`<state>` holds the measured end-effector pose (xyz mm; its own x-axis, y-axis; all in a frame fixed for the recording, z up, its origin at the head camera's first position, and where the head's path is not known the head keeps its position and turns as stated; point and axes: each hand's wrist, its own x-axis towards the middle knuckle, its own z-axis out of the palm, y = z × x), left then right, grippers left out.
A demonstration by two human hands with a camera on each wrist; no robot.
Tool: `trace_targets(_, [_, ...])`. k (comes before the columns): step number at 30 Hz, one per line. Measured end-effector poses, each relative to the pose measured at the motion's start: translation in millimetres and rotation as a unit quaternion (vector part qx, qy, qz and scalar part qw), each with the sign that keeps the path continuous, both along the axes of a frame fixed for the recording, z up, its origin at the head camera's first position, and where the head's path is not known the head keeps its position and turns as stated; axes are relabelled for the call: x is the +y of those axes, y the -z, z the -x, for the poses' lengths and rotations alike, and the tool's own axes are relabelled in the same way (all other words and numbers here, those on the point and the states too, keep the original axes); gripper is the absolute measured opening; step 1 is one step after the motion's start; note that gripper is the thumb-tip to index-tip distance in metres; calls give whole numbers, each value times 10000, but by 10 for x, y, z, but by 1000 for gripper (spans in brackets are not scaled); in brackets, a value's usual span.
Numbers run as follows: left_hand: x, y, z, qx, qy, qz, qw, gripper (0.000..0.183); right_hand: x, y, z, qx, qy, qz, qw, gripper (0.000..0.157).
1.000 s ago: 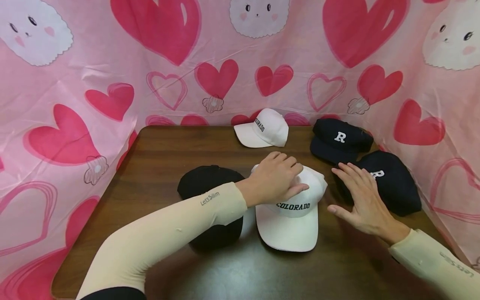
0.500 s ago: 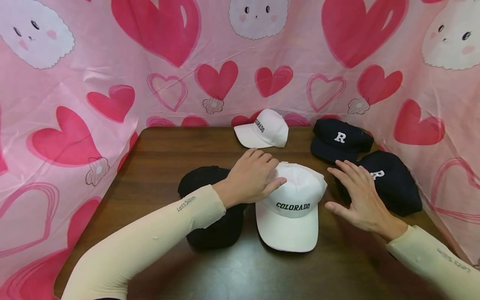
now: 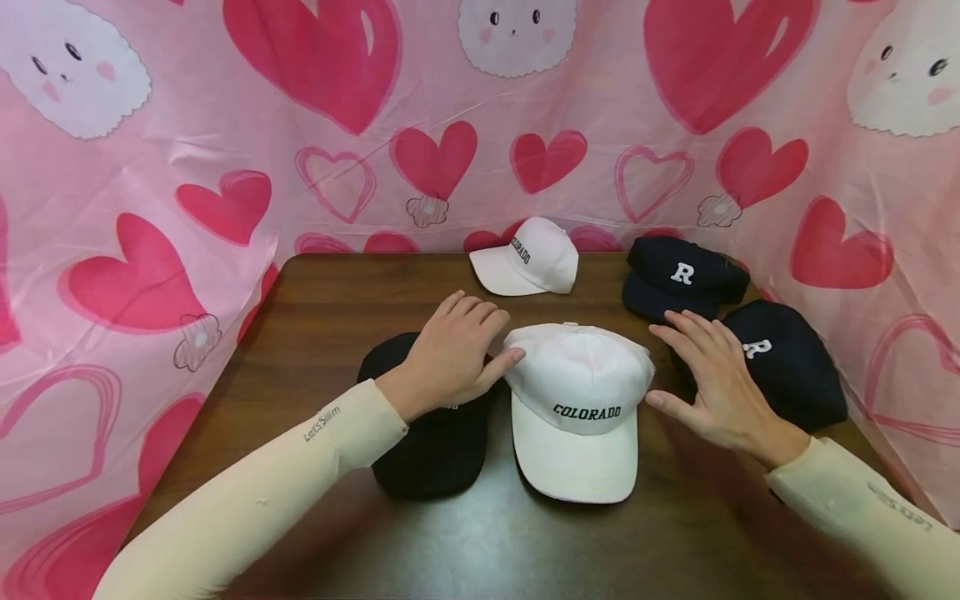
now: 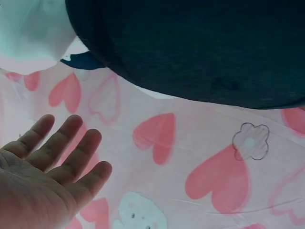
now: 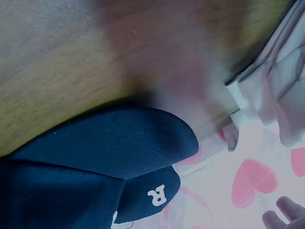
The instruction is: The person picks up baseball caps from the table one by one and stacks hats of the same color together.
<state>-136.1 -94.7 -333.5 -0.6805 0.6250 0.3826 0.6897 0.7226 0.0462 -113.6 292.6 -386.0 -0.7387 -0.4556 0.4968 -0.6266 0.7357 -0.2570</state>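
Observation:
My left hand is over the black cap at the middle left of the head view, fingers extended and holding nothing. Whether it touches that cap I cannot tell. Beside it sits a white cap lettered COLORADO, brim toward me. My right hand hovers to the right of the white cap with fingers spread, partly covering a navy cap with a white R. In the left wrist view the dark cap fills the top, and the open left hand is below it.
A second white COLORADO cap lies at the table's back edge. To its right is another navy R cap, close to the first navy one. The brown table is bordered by pink heart-patterned cloth at the back and sides.
My left hand has moved left, away from the white cap and over the black one, uncovering the white crown. The right hand has shifted only slightly. The caps stay in place.

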Motion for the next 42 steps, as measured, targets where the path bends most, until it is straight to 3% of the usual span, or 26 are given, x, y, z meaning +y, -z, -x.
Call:
trace_targets(16, [-315,24,-104,-174,-460,129,9987,62,-1,-121,103,9,-13,-103,9999,82])
trace_targets(24, [-470,88,-112,-322,-678,143,9971,67,-35,-195,169,-107,28,-153,9998,73])
trace_targets(42, [-590,199,-240,-530,-855,348,9943,79,-206,-445,456,-749,208,-215,9967,56])
